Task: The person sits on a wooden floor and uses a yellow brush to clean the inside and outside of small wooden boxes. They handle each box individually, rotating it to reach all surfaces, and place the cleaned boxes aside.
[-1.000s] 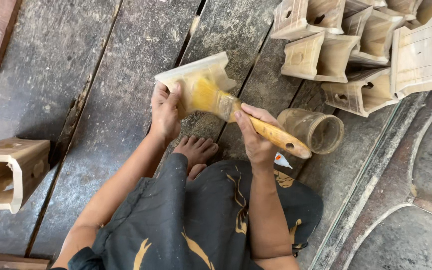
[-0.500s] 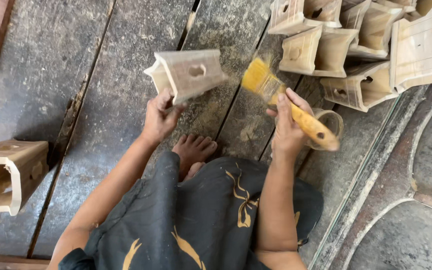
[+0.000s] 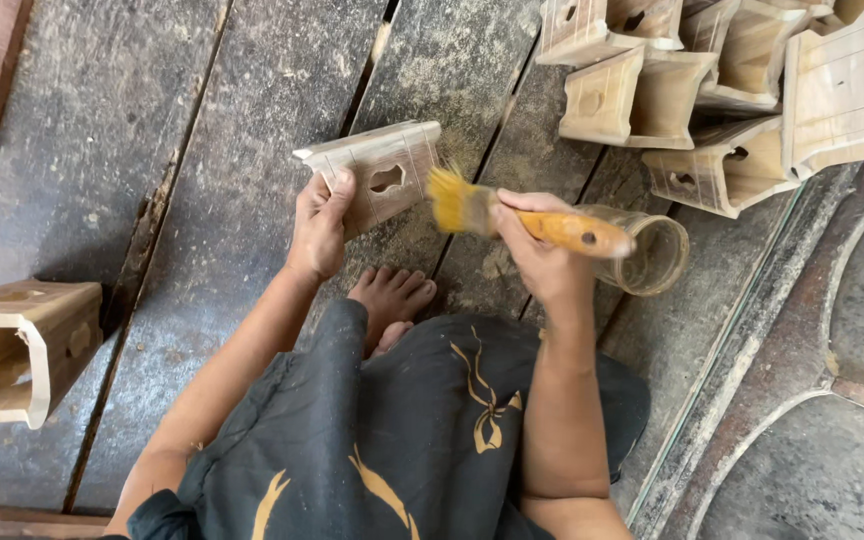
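Left hand (image 3: 320,222) grips a wooden block (image 3: 377,175); right hand (image 3: 535,250) clasps a brush (image 3: 522,218) beside a glass jar (image 3: 652,255), contents unclear.

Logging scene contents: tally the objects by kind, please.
Carved wooden pieces: 7, one in the left hand (held piece), one at left, about 5 stacked at upper right
Paintbrush: 1, in the right hand
Clear jar: 1
Total: 9
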